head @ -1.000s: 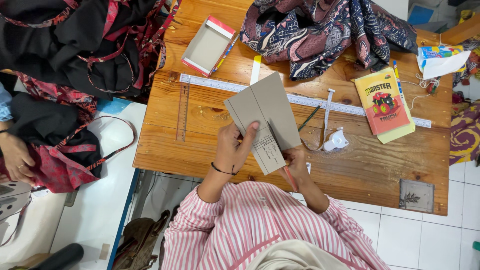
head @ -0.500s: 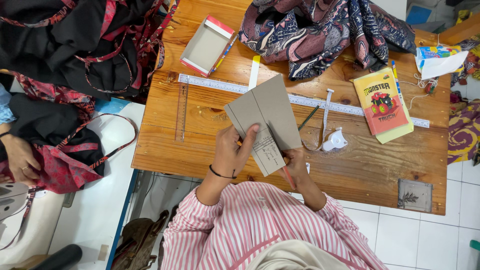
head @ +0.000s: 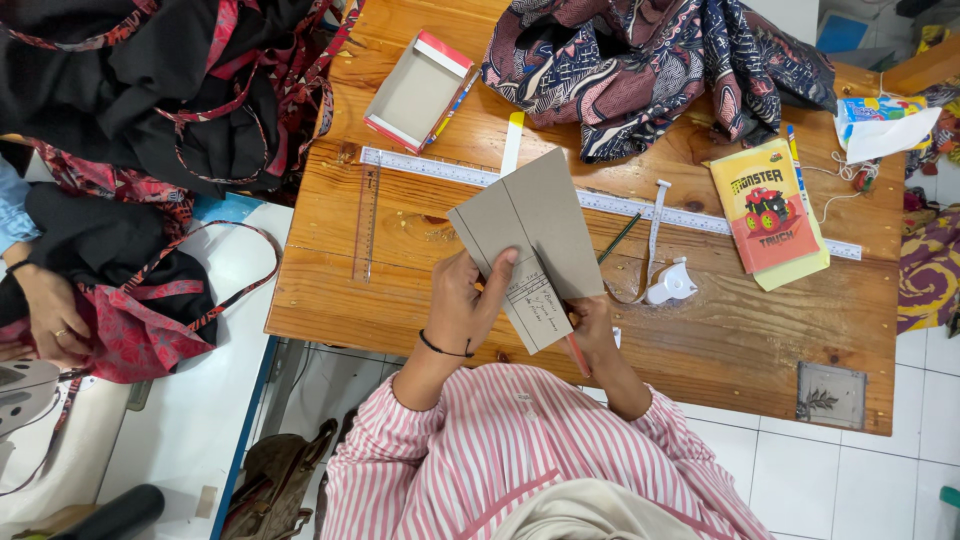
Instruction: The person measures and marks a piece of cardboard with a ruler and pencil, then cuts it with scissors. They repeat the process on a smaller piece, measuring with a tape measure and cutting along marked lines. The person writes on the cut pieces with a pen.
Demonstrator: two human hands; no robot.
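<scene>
I clamp my left hand (head: 468, 300) and right hand (head: 590, 325) on the card (head: 535, 235). Beyond the card: open box (head: 418, 90); right: yellow booklet (head: 768, 208).

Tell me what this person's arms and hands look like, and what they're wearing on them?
Both arms are in long sleeves of pink-and-white vertical stripes, pushed up to leave the forearms bare. The left hand has a thin black band round its wrist. The right hand shows no band. No gloves, and no rings that I can make out on the fingers.
</scene>
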